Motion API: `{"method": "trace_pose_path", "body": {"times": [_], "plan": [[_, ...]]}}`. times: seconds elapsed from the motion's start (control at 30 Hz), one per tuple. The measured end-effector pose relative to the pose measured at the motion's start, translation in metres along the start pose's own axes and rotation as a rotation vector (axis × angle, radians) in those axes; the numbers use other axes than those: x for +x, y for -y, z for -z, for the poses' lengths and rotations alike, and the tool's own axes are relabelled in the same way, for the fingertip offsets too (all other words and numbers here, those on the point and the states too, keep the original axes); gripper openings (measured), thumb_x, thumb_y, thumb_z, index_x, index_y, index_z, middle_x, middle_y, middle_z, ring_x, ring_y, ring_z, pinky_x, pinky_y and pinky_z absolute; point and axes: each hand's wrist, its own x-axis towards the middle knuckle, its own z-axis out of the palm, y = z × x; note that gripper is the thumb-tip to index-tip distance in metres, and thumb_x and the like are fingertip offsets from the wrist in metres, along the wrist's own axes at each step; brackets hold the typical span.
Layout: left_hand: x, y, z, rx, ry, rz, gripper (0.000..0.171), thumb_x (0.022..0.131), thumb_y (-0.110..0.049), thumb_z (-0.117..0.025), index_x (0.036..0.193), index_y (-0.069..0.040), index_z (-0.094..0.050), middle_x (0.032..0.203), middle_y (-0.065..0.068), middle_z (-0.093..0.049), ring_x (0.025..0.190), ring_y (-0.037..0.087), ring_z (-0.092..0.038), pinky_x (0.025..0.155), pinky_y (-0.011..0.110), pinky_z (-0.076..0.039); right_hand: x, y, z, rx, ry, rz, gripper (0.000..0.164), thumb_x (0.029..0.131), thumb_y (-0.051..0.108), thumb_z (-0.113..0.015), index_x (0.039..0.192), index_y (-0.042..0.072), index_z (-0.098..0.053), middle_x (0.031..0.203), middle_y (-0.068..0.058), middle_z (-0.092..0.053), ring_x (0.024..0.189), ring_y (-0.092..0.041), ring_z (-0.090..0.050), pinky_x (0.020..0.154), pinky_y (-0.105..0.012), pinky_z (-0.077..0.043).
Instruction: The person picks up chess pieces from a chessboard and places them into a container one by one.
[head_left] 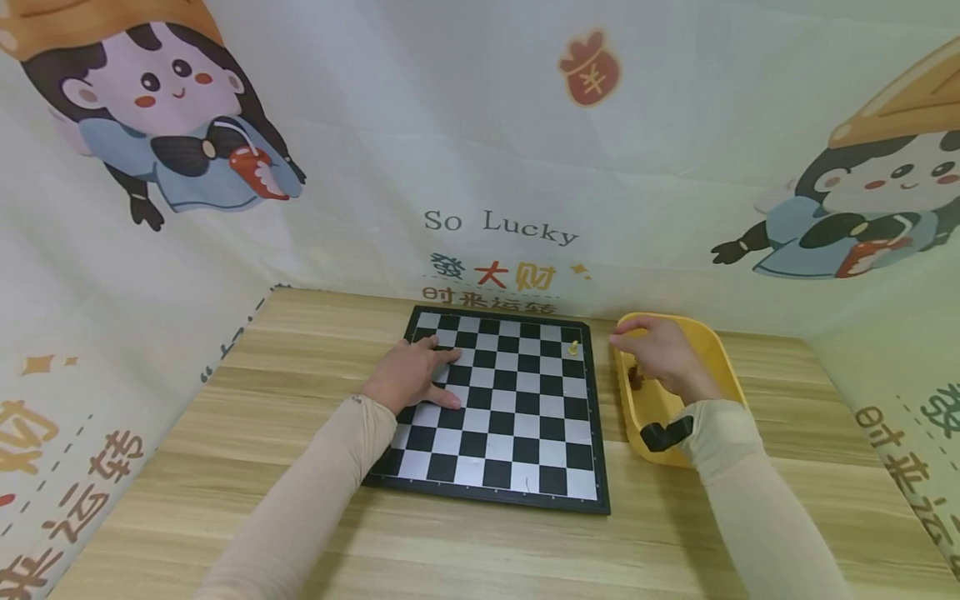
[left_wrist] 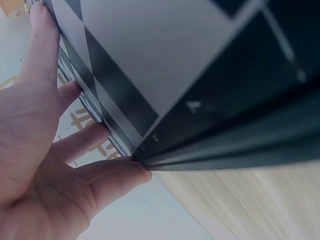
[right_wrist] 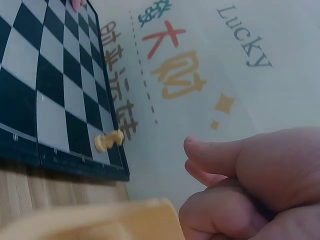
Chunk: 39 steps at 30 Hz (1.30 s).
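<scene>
My left hand (head_left: 411,373) rests on the left part of a black-and-white chessboard (head_left: 487,425), fingers spread. In the left wrist view, several of its fingertips are at the board's dark border (left_wrist: 200,105). A cream chess piece (head_left: 573,347), shaped like a knight, stands near the board's far right corner. My right hand (head_left: 667,354) hovers over a yellow plastic basket (head_left: 707,337). The right wrist view shows its fingers curled, with thumb tip (right_wrist: 192,144) and index fingertip close together and no piece showing between them. Beneath that hand, a brown piece (head_left: 636,378) shows in the basket.
Both board and basket lie on a wood-grain table (head_left: 247,433), with a narrow strip of tabletop between them. A white printed cloth (head_left: 360,125) hangs behind the table and along its sides. A black strap-like device (head_left: 666,434) sits at the right wrist.
</scene>
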Motion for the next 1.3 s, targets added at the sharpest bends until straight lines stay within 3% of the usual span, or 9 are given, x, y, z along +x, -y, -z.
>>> {"method": "trace_pose_path", "body": {"times": [0.07, 0.17, 0.23, 0.3, 0.43, 0.5, 0.67, 0.9, 1.3], "plan": [[0.0, 0.0, -0.001, -0.001, 0.0, 0.0, 0.093, 0.076, -0.07, -0.069, 0.154, -0.024, -0.048, 0.16, 0.019, -0.043, 0.152, 0.033, -0.038, 0.123, 0.057, -0.036, 0.002, 0.003, -0.004, -0.009, 0.001, -0.011, 0.038, 0.103, 0.026, -0.062, 0.134, 0.004, -0.058, 0.112, -0.013, -0.058, 0.047, -0.008, -0.036, 0.047, -0.02, -0.035], [0.0, 0.001, -0.001, -0.003, 0.0, -0.002, 0.093, 0.076, -0.07, -0.069, 0.154, -0.024, -0.048, 0.16, 0.02, -0.043, 0.152, 0.033, -0.038, 0.123, 0.057, -0.035, 0.004, 0.007, -0.011, -0.017, 0.008, -0.02, 0.038, 0.103, 0.025, -0.061, 0.136, 0.005, -0.057, 0.091, -0.007, -0.055, 0.046, -0.01, -0.036, 0.046, -0.021, -0.034], [0.001, 0.001, -0.002, 0.0, 0.001, -0.004, 0.093, 0.076, -0.07, -0.069, 0.154, -0.023, -0.048, 0.16, 0.02, -0.043, 0.152, 0.033, -0.038, 0.123, 0.057, -0.036, 0.006, 0.009, -0.015, -0.032, 0.002, -0.009, 0.039, 0.103, 0.024, -0.061, 0.136, 0.005, -0.058, 0.086, -0.005, -0.051, 0.046, -0.011, -0.037, 0.046, -0.024, -0.036], [0.001, 0.002, -0.001, 0.008, -0.001, -0.006, 0.093, 0.076, -0.07, -0.069, 0.154, -0.023, -0.048, 0.159, 0.02, -0.043, 0.152, 0.033, -0.039, 0.122, 0.057, -0.036, 0.008, 0.012, -0.02, -0.054, -0.004, 0.003, 0.04, 0.102, 0.024, -0.062, 0.136, 0.004, -0.059, 0.091, -0.008, -0.054, 0.048, -0.014, -0.039, 0.047, -0.026, -0.037], [0.0, 0.002, 0.0, 0.009, 0.002, -0.005, 0.094, 0.076, -0.071, -0.068, 0.154, -0.023, -0.047, 0.16, 0.02, -0.043, 0.152, 0.033, -0.038, 0.123, 0.057, -0.036, 0.013, 0.015, -0.029, -0.085, -0.014, 0.013, 0.037, 0.101, 0.022, -0.062, 0.133, 0.003, -0.061, 0.125, -0.016, -0.057, 0.058, -0.016, -0.043, 0.052, -0.025, -0.038], [0.0, 0.002, 0.0, 0.007, 0.005, -0.004, 0.094, 0.076, -0.071, -0.068, 0.154, -0.023, -0.047, 0.16, 0.02, -0.042, 0.152, 0.033, -0.038, 0.123, 0.057, -0.036, 0.015, 0.016, -0.034, -0.087, -0.012, 0.007, 0.035, 0.101, 0.02, -0.062, 0.131, 0.002, -0.061, 0.129, -0.018, -0.057, 0.06, -0.015, -0.043, 0.052, -0.024, -0.037], [0.0, 0.001, 0.0, 0.0, 0.005, -0.003, 0.094, 0.076, -0.07, -0.068, 0.154, -0.023, -0.047, 0.16, 0.02, -0.042, 0.152, 0.034, -0.038, 0.123, 0.057, -0.035, 0.02, 0.02, -0.044, -0.091, -0.008, 0.003, 0.033, 0.1, 0.014, -0.063, 0.13, -0.001, -0.059, 0.121, -0.017, -0.057, 0.057, -0.015, -0.043, 0.051, -0.024, -0.038], [0.0, 0.001, -0.002, -0.004, 0.009, -0.003, 0.094, 0.076, -0.071, -0.068, 0.154, -0.024, -0.047, 0.16, 0.02, -0.042, 0.153, 0.033, -0.037, 0.123, 0.057, -0.035, 0.023, 0.023, -0.051, -0.214, -0.024, -0.006, 0.027, 0.099, 0.011, -0.064, 0.122, -0.002, -0.061, 0.11, -0.017, -0.059, 0.064, -0.015, -0.049, 0.053, -0.024, -0.041], [-0.001, 0.001, 0.001, 0.002, 0.007, -0.005, 0.094, 0.077, -0.071, -0.068, 0.154, -0.023, -0.048, 0.16, 0.02, -0.043, 0.152, 0.033, -0.038, 0.123, 0.057, -0.036, 0.029, 0.023, -0.056, -0.26, -0.021, -0.045, 0.02, 0.099, 0.013, -0.064, 0.113, -0.001, -0.066, 0.11, -0.017, -0.064, 0.079, -0.021, -0.058, 0.06, -0.025, -0.047]]}}
